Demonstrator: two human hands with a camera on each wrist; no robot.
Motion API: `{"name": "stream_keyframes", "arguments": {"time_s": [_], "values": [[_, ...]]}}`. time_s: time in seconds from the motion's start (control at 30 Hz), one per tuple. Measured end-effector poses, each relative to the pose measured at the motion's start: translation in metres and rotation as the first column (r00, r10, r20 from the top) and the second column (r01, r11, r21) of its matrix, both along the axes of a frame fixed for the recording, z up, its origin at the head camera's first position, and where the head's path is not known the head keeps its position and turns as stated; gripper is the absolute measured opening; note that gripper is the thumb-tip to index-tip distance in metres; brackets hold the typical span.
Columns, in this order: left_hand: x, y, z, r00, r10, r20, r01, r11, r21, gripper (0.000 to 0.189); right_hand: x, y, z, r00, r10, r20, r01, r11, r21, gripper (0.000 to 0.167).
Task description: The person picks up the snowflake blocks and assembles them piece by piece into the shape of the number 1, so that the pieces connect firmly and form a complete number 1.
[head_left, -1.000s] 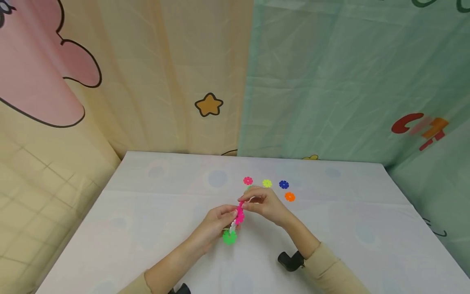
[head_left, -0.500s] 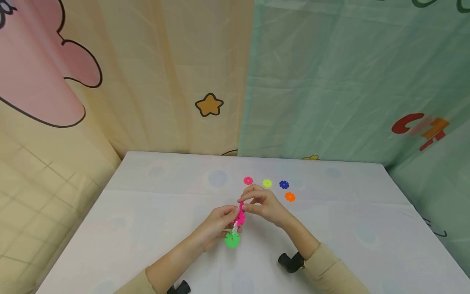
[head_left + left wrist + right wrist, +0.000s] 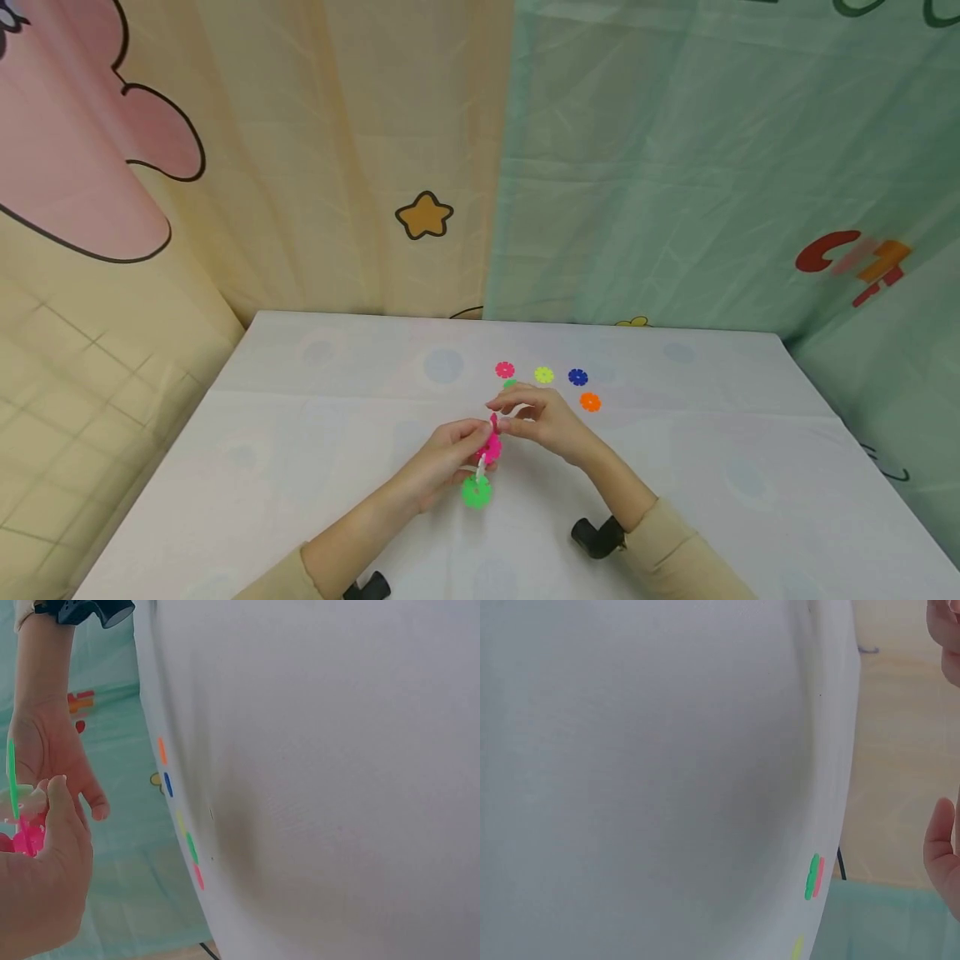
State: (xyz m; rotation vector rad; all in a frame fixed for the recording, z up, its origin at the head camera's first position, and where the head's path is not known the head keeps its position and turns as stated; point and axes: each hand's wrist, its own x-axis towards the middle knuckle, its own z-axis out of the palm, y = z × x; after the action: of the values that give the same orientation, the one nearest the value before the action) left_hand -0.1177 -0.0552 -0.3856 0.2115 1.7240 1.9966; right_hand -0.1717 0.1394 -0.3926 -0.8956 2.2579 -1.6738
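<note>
My left hand [image 3: 444, 460] pinches a short chain of notched plastic snowflake discs between thumb and fingers, above the table. At the chain's lower end hangs a green disc [image 3: 476, 492]; a white disc [image 3: 481, 467] joins it to a pink disc [image 3: 490, 449]. Another pink piece [image 3: 493, 422] stands edge-on at the top. The right hand [image 3: 542, 417] is beside that top piece, its thumb tip right at it and its index finger raised just above. In the left wrist view, the green disc [image 3: 13, 780] and pink disc [image 3: 30, 836] show beside the left thumb.
Loose discs lie on the white-covered table [image 3: 360, 467] beyond the hands: pink [image 3: 505, 369], yellow [image 3: 543, 375], blue [image 3: 577, 377], orange [image 3: 590, 402], and a green one [image 3: 510, 383] partly hidden by the right hand. Printed curtains [image 3: 337, 167] hang behind the table.
The chain has shifted slightly right and down, its green disc turning more face-on. The right index finger has come slightly away from the top pink piece.
</note>
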Motion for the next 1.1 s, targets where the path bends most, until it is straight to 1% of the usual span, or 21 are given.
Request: {"name": "stream_keyframes", "arguments": {"time_s": [0.23,0.33,0.5,0.67,0.77,1.1], "values": [[0.001,0.000,0.000,0.999,0.034,0.012,-0.033,0.999,-0.039,0.042,-0.003,0.009,0.000,0.993,-0.081,0.089,0.077,0.996,0.050,0.027],[0.001,0.000,-0.001,0.999,0.042,0.013,-0.042,0.998,-0.038,0.043,-0.005,0.014,0.000,0.987,-0.107,0.121,0.100,0.993,0.058,0.030],[-0.001,-0.002,-0.001,0.999,0.050,0.007,-0.049,0.998,-0.037,0.043,-0.009,0.025,0.000,0.968,-0.165,0.187,0.153,0.985,0.074,0.034],[-0.002,-0.003,0.000,0.998,0.059,-0.006,-0.059,0.997,-0.045,0.045,-0.012,0.040,0.000,0.949,-0.247,0.195,0.229,0.967,0.109,0.036],[-0.001,-0.004,0.000,0.997,0.070,-0.009,-0.071,0.997,-0.045,0.044,-0.015,0.051,-0.001,0.938,-0.283,0.201,0.264,0.957,0.118,0.037],[-0.002,-0.004,-0.003,0.997,0.082,-0.004,-0.083,0.995,-0.064,0.046,-0.025,0.080,-0.005,0.917,-0.327,0.230,0.309,0.945,0.110,0.043]]}}
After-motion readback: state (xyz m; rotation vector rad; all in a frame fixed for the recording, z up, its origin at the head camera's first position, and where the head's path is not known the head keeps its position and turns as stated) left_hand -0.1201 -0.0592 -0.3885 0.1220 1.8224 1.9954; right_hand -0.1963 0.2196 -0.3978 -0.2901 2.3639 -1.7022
